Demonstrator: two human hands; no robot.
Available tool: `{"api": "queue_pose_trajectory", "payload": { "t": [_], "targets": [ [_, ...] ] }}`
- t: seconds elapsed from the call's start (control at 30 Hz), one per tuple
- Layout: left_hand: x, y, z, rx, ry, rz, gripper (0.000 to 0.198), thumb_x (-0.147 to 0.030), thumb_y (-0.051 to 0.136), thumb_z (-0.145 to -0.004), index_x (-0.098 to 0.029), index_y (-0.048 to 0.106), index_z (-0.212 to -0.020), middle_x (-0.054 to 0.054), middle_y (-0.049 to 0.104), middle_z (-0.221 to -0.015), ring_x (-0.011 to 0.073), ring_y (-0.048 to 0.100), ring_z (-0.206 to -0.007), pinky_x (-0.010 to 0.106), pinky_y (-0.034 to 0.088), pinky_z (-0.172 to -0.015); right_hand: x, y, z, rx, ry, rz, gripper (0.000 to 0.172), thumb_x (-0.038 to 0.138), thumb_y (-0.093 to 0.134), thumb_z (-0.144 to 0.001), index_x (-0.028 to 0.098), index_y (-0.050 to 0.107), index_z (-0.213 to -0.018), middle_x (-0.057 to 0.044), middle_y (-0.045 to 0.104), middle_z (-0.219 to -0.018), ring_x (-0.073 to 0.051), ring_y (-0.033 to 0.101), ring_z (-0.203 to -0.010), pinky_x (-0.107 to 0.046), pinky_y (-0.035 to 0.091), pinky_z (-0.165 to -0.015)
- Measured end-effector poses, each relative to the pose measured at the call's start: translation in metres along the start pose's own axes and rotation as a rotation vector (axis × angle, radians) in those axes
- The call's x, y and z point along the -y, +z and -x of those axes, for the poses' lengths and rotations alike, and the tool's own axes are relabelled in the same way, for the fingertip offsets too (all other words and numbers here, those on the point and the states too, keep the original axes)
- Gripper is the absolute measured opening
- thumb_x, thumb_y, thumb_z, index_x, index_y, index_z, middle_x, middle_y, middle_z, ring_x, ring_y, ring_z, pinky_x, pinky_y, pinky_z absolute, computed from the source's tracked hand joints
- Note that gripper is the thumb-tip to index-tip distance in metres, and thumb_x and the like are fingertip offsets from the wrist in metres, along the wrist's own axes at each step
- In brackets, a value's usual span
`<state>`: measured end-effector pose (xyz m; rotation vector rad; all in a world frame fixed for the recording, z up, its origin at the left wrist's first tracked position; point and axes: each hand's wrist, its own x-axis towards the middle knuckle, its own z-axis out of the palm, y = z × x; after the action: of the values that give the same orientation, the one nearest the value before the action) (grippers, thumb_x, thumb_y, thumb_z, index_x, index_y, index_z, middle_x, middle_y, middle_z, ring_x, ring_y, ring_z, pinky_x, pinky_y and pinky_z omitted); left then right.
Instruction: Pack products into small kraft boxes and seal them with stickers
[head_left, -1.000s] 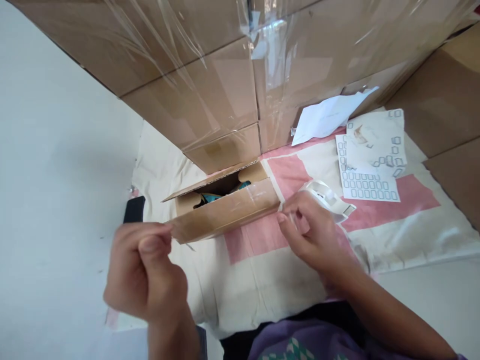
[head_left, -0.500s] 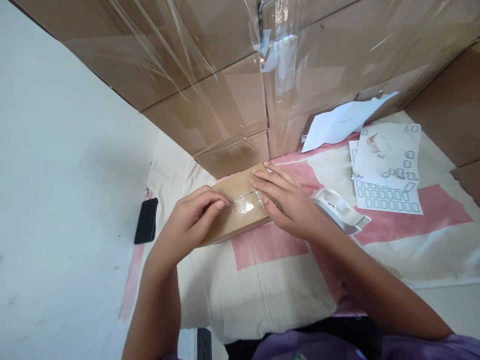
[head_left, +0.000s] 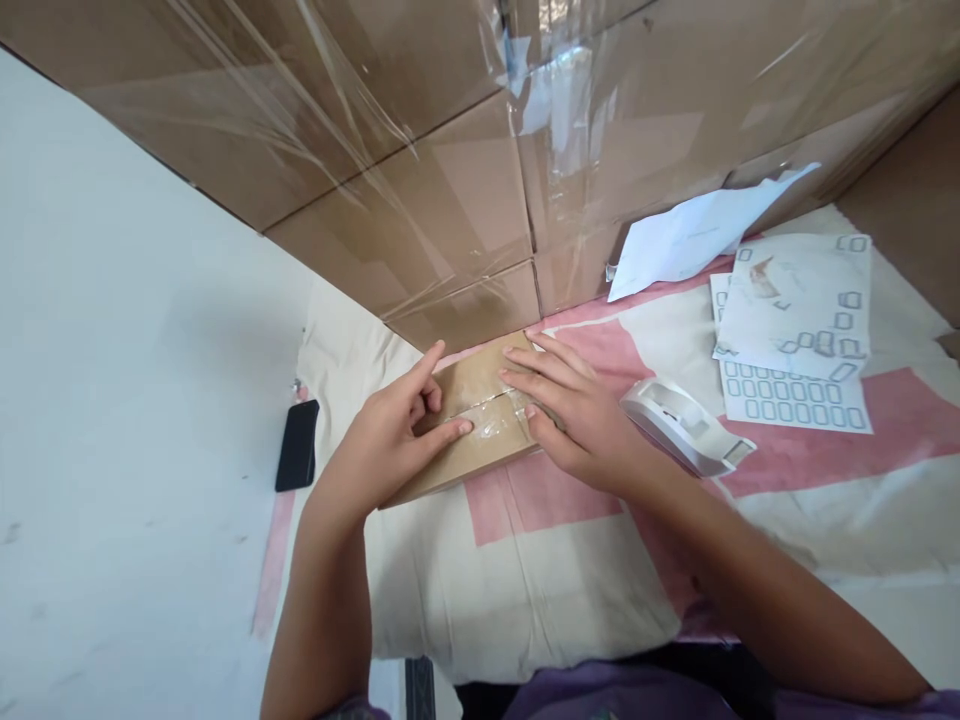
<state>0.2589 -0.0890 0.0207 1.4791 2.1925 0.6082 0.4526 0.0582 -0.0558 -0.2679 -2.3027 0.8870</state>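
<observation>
A small brown cardboard box (head_left: 480,385) lies closed on a cream and pink cloth (head_left: 525,560), with clear tape (head_left: 491,425) across its top seam. My left hand (head_left: 394,435) rests on the box's left half, index finger stretched up and thumb pressing along the tape. My right hand (head_left: 574,405) lies flat on the right half, fingers spread over the tape and lid. Neither hand grips anything. A white tape dispenser (head_left: 682,425) sits on the cloth just right of my right wrist.
Large cardboard cartons wrapped in clear film (head_left: 465,150) stand directly behind the box. Sticker sheets (head_left: 795,340) and a white paper (head_left: 697,235) lie at the right. A black phone (head_left: 297,458) lies on the white floor at the left. More cartons (head_left: 915,210) stand far right.
One second ago the box was open and my hands held a strip of tape in front of it. Now the flaps are closed, the tape is stuck on, and both hands press it.
</observation>
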Motion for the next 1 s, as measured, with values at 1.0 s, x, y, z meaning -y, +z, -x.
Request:
{"api": "queue_pose_trajectory", "payload": {
  "t": [1.0],
  "targets": [
    [-0.093,0.084,-0.006,-0.561,0.266,-0.131,0.025,-0.029,0.060,-0.095,-0.027,0.060,-0.120,0.000,0.067,-0.085,0.0161,0.063,-0.071,0.029,0.048,-0.067,-0.136,-0.162,0.077,-0.509,0.856,0.239,0.045,0.039,0.066,-0.081,0.015,0.067,-0.118,-0.017,0.068,-0.120,-0.032,0.066,-0.103,-0.051,0.052,-0.091]
  ]
}}
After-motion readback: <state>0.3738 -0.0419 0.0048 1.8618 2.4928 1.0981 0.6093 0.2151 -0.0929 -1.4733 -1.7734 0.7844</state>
